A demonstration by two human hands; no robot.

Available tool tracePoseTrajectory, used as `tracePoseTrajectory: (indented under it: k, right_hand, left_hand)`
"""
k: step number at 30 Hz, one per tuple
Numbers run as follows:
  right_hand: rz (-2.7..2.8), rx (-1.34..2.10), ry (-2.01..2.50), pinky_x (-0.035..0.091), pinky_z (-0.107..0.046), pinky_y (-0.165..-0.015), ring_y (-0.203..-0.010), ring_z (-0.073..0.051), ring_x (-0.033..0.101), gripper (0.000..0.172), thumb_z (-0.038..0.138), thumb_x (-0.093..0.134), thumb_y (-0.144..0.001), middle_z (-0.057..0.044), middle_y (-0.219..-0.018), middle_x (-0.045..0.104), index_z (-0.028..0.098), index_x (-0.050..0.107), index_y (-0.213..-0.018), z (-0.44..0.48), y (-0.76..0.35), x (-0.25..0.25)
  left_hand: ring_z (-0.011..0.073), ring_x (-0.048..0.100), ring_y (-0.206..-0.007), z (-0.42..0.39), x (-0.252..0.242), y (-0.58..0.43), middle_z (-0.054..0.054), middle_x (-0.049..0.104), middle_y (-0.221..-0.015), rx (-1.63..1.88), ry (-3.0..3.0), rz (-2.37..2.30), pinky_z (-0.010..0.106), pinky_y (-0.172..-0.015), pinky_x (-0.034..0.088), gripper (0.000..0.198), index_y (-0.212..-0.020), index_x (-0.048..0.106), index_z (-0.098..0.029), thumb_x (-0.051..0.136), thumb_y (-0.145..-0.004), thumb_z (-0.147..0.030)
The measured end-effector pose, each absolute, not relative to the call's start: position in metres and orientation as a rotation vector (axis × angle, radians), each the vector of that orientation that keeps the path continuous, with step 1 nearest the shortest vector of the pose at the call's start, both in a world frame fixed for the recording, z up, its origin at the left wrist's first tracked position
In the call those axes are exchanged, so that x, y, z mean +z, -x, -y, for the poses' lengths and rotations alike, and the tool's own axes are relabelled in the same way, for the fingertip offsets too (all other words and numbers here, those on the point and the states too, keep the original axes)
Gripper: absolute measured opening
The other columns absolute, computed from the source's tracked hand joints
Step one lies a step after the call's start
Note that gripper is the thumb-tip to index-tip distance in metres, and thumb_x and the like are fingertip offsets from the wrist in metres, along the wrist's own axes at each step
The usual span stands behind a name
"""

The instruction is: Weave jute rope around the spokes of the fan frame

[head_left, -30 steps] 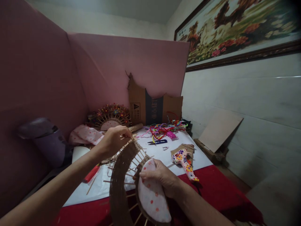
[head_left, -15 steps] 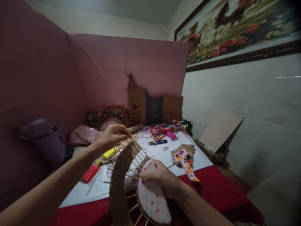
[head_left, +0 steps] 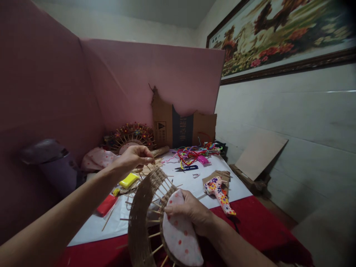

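A woven brown fan-shaped piece (head_left: pixel 139 218) with wooden spokes and a white spotted fabric centre (head_left: pixel 179 241) stands tilted up in front of me. My right hand (head_left: pixel 191 211) is closed on the fabric centre and holds the piece. My left hand (head_left: pixel 135 157) is raised above the top of the woven rim, fingers pinched together on a thin strand or stick tip that I cannot make out clearly.
On the white sheet (head_left: pixel 191 183) over a red cloth (head_left: pixel 258 226) lie a flowered glue gun (head_left: pixel 218 193), blue snips (head_left: pixel 187 168), coloured pipe cleaners (head_left: pixel 196 152), yellow (head_left: pixel 128 180) and red (head_left: pixel 107 204) items. A finished decorated fan (head_left: pixel 130 137), cardboard (head_left: pixel 182 128) and pink boards stand behind.
My left hand has risen slightly and drawn away from the rim's top. The woven piece has tipped a little lower, uncovering the yellow and red items on the sheet.
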State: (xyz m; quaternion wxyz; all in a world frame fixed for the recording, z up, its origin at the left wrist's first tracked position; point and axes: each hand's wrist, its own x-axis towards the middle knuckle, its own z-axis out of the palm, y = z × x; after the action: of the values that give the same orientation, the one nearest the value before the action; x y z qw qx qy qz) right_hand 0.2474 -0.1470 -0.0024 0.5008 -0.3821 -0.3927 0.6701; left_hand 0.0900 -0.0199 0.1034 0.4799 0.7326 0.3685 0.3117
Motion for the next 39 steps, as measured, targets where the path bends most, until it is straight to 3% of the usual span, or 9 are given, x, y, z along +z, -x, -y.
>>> tracePoseTrajectory:
  k: [4, 16, 26, 34, 39]
  right_hand:
    - [0.958, 1.627, 0.926, 0.039, -0.022, -0.053, -0.052, -0.009, 0.053, 0.032, 0.023, 0.075, -0.055, 0.001, -0.064, 0.059, 0.013, 0.057, -0.079, 0.147, -0.247, -0.001]
    - [0.956, 1.627, 0.901, 0.04, -0.022, -0.053, -0.052, -0.008, 0.052, 0.03, 0.022, 0.074, -0.056, 0.001, -0.064, 0.059, 0.012, 0.057, -0.079, 0.147, -0.248, -0.003]
    - [0.96, 1.619, 0.894, 0.04, -0.022, -0.053, -0.053, -0.009, 0.053, 0.028, 0.02, 0.073, -0.057, 0.0, -0.065, 0.059, 0.012, 0.057, -0.079, 0.148, -0.248, 0.0]
    - [0.987, 1.635, 0.91, 0.039, -0.022, -0.053, -0.052, -0.008, 0.052, 0.028, 0.02, 0.073, -0.057, 0.0, -0.065, 0.058, 0.012, 0.057, -0.079, 0.147, -0.248, -0.004]
    - [1.005, 1.643, 0.893, 0.039, -0.022, -0.053, -0.052, -0.008, 0.052, 0.03, 0.021, 0.073, -0.058, 0.0, -0.065, 0.058, 0.011, 0.058, -0.082, 0.146, -0.249, -0.005]
  left_hand:
    - [0.0038, 0.033, -0.038, 0.017, 0.105, -0.091, -0.005, 0.049, -0.047, 0.765, -1.811, -0.966, 0.019, -0.037, 0.022, 0.015, -0.061, 0.055, -0.014, 0.067, -0.056, -0.022]
    - [0.0063, 0.043, -0.043, 0.029, 0.111, -0.104, -0.004, 0.052, -0.046, 0.836, -1.906, -1.004, 0.019, -0.043, 0.032, 0.009, -0.053, 0.056, -0.013, 0.064, -0.054, -0.015]
    - [0.0139, 0.054, -0.072, 0.047, 0.093, -0.085, 0.004, 0.058, -0.078, 0.965, -2.207, -0.803, 0.026, -0.063, 0.043, 0.004, -0.063, 0.062, -0.015, 0.061, -0.063, -0.018]
    - [0.0137, 0.054, -0.07, 0.047, 0.092, -0.087, 0.003, 0.061, -0.074, 0.898, -2.095, -0.818, 0.025, -0.061, 0.041, 0.004, -0.064, 0.062, -0.016, 0.062, -0.062, -0.02]
    - [0.0115, 0.052, -0.057, 0.042, 0.095, -0.088, 0.001, 0.061, -0.063, 0.77, -1.897, -0.839, 0.024, -0.054, 0.038, 0.012, -0.063, 0.061, -0.014, 0.066, -0.059, -0.024]
